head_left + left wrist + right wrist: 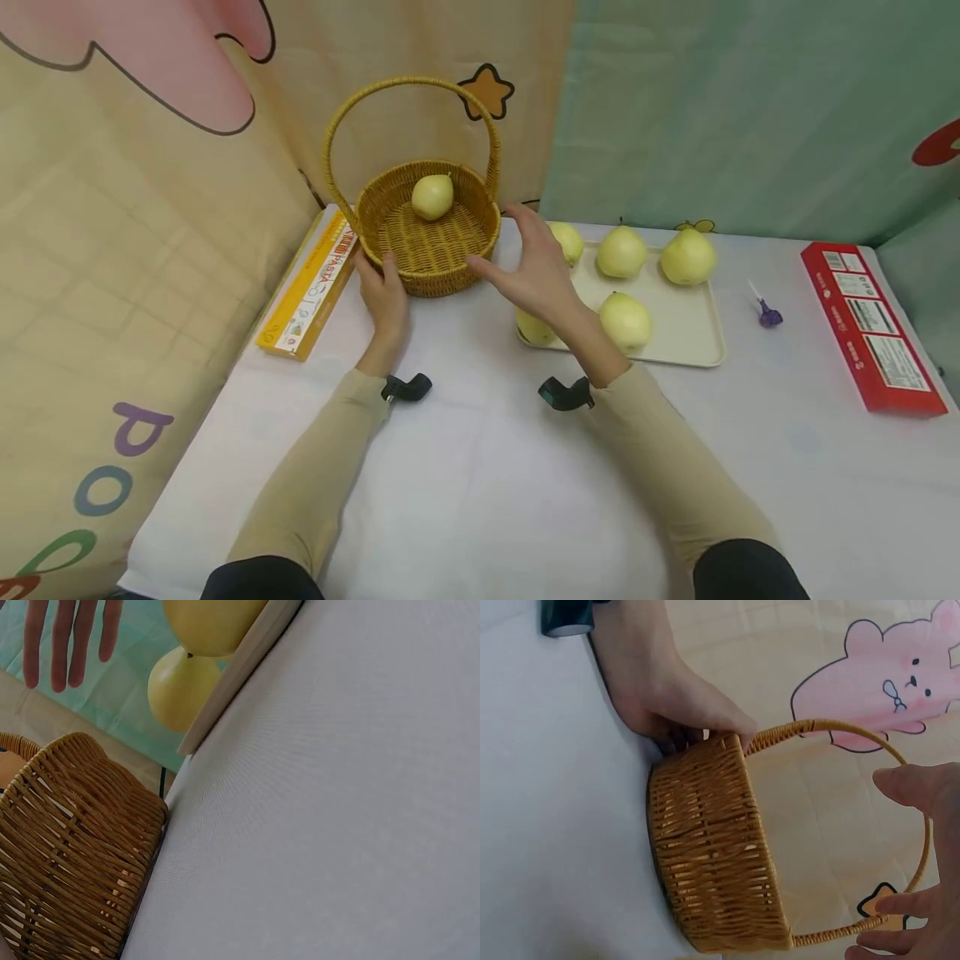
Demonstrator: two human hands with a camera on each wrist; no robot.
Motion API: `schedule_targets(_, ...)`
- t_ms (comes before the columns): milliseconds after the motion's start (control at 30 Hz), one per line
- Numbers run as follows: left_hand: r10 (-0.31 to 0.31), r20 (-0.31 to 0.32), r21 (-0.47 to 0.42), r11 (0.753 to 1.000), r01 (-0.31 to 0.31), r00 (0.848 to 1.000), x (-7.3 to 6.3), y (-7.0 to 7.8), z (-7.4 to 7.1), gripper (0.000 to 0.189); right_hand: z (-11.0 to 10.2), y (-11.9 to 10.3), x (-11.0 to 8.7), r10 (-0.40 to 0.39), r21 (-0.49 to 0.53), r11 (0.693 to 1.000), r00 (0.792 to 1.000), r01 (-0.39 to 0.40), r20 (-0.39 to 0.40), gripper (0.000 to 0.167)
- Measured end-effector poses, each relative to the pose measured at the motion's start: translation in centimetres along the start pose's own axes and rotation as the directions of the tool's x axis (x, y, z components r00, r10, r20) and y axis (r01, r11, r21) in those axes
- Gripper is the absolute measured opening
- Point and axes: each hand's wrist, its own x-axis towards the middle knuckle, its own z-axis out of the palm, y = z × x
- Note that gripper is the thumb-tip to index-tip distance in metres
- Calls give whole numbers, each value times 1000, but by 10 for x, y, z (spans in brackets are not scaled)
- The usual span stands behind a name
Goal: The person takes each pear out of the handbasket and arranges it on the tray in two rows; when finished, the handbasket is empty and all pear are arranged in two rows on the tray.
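A wicker basket (427, 250) with a tall arched handle stands at the back left of the table, one pale yellow-green pear (432, 197) inside it. My left hand (386, 304) grips its left side, thumb at the rim and fingers curled against the outer wall in the right wrist view. Beside the opposite rim is my right hand (536, 271), its fingers spread and holding nothing. Behind that hand and forearm, several more pears (622, 252) sit on a cream rectangular tray (678, 329); two of them are partly hidden.
A yellow pasta box (311, 283) lies left of the basket. Farther right are a small purple-wrapped lollipop (769, 315) and a red box (873, 329) near the table's right edge. Printed curtains (735, 108) hang directly behind the table and along its left side.
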Motion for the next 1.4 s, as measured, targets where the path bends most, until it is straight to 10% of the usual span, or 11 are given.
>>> schedule_targets(567, -14, 1, -32, 999, 14, 1000, 1, 5, 6, 59, 69, -24, 76, -6, 144, 989, 996, 19, -90, 94)
schedule_targets(1400, -15, 20, -11, 1000, 16, 1000, -7, 0, -4, 57, 102, -25, 107, 101, 95, 991, 994, -96, -51, 87)
